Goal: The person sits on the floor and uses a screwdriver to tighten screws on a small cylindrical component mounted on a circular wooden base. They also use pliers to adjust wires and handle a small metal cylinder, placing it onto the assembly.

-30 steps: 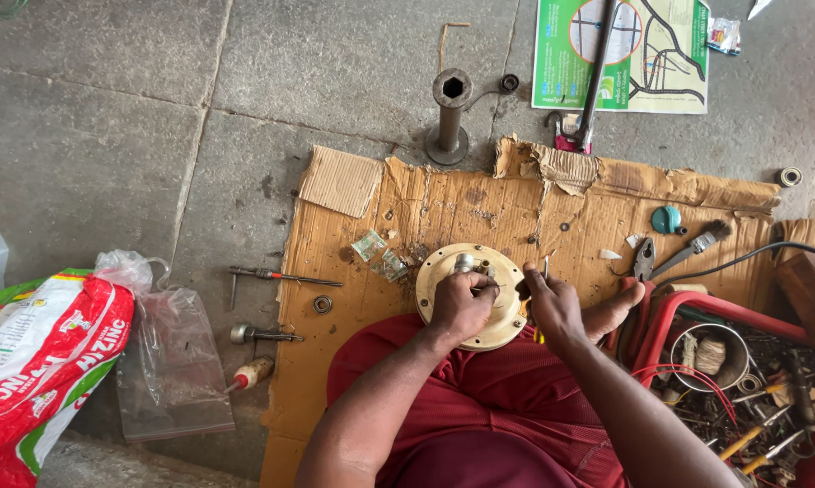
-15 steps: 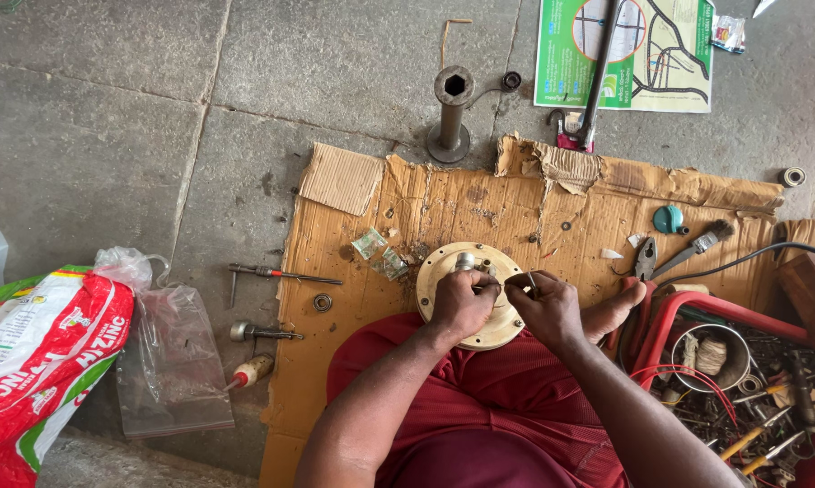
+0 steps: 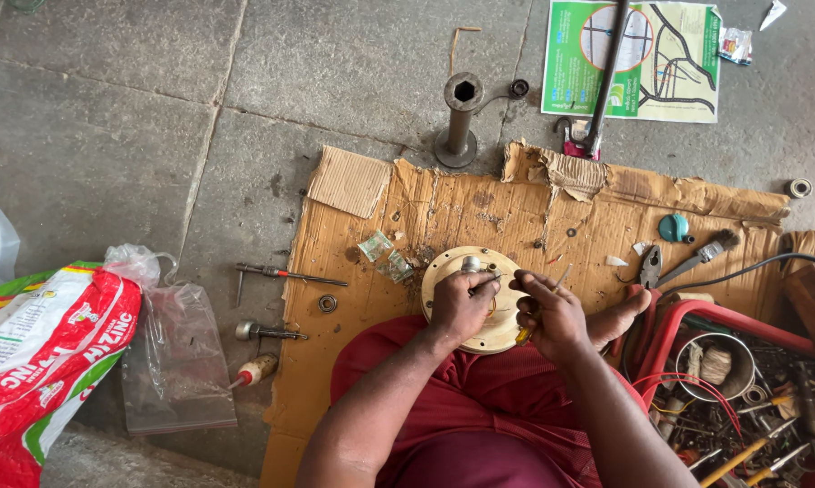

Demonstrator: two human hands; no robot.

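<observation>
A round cream-coloured disc (image 3: 444,271) with a metal hub (image 3: 472,264) at its centre lies on a torn cardboard sheet (image 3: 444,203) in front of my knees. My left hand (image 3: 459,303) rests on the disc and pinches a thin metal pin by the hub. My right hand (image 3: 552,312) is closed around a thin screwdriver with a yellow handle, its shaft (image 3: 563,275) pointing up and away from the disc. The two hands sit close together over the disc's right half.
A red crate (image 3: 697,318) of tools and wire stands at the right. Pliers (image 3: 650,267) and a brush (image 3: 707,248) lie on the cardboard. Screwdrivers (image 3: 285,273), a plastic bag (image 3: 177,357) and a red sack (image 3: 46,352) are at the left; a metal post (image 3: 460,117) stands behind.
My right hand has shifted slightly right and lifted the thin tool's shaft upward. My left hand stays on the disc by the hub.
</observation>
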